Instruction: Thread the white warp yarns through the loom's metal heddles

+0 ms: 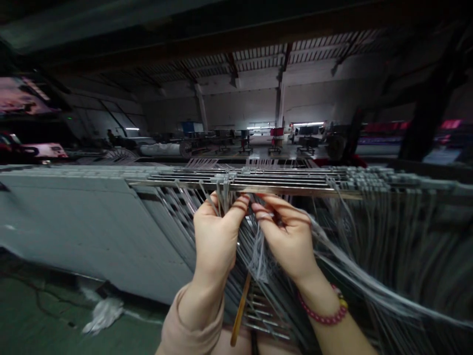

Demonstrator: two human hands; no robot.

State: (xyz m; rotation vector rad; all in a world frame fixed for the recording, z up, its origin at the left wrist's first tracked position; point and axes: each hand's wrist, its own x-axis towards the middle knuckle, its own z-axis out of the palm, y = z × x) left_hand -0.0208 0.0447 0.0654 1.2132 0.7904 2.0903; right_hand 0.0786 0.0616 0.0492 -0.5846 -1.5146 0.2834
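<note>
My left hand [218, 236] is closed around several flat grey heddles [221, 190], just under the metal heddle bars [281, 187]. Its thumb points right, and the fingers behind the heddles are partly hidden. Close beside it, my right hand [290, 236] pinches pale yarn threads [354, 271], which trail from it to the lower right. A loose tuft of yarn [260, 261] hangs beneath the two hands. The fingertips nearly meet, and any single thread between them is too fine to make out. A beaded bracelet circles my right wrist.
A brown stick [241, 310] slants below my hands, near my lap. Dense rows of heddles [391, 212] hang at right, and a broad grey sheet of heddles [81, 222] fills the left. White yarn waste [105, 313] lies on the green floor. Other machines stand in the dim hall behind.
</note>
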